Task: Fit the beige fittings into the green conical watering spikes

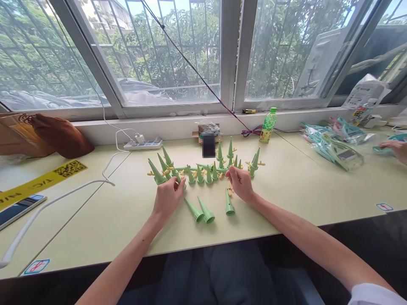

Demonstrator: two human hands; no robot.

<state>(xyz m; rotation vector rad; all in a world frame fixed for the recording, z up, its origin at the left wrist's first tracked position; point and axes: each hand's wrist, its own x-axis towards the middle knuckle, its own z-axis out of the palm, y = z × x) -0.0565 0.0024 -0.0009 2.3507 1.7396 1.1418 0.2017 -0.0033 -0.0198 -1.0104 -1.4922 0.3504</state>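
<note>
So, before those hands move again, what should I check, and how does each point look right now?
1. Left hand has a spike in its grip: cannot tell; its fingertips are at the left cluster, partly hidden.
2. Right hand has something in its grip: cannot tell; its fingers are curled in.
3. Row of green spikes between the hands upright: ok.
4. Three nearer green spikes upright: not ok; they lie with open ends toward the person.
5. Green-capped drink bottle standing, apart from both hands: ok.
6. Co-worker's hand well apart: ok, at the far right edge.
</note>
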